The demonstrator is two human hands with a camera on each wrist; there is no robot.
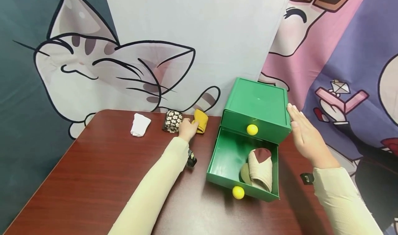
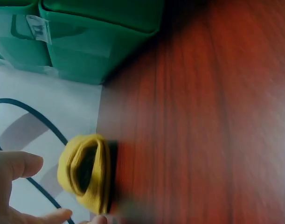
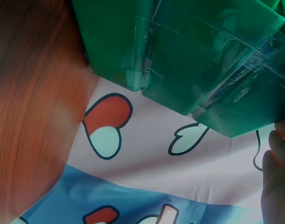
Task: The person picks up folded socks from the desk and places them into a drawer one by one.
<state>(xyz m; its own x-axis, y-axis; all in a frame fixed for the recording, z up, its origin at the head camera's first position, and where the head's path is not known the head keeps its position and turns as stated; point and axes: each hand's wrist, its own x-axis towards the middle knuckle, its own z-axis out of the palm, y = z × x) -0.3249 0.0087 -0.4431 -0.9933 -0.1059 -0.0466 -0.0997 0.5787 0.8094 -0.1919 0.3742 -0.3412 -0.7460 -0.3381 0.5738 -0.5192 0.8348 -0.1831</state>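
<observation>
My left hand (image 1: 187, 129) reaches to the far edge of the table, beside a folded yellow sock (image 1: 201, 120). In the left wrist view the thumb (image 2: 26, 164) and fingers are spread apart close to that yellow sock, whose folded opening faces the camera. Just left of the hand is a rolled black sock with white flowers (image 1: 173, 121). My right hand (image 1: 306, 138) has straight fingers, their tips against the right side of the green drawer unit (image 1: 258, 97). Its lower drawer (image 1: 228, 155) is pulled out and holds a rolled cream sock with a dark red patch (image 1: 260, 167) and an olive piece (image 1: 245, 174).
A folded white sock (image 1: 140, 125) lies farther left near the back edge of the brown table (image 1: 102, 173). Yellow ball knobs (image 1: 238, 192) front both drawers, and the upper drawer is closed. A cartoon-printed cloth (image 1: 199, 28) hangs directly behind the table.
</observation>
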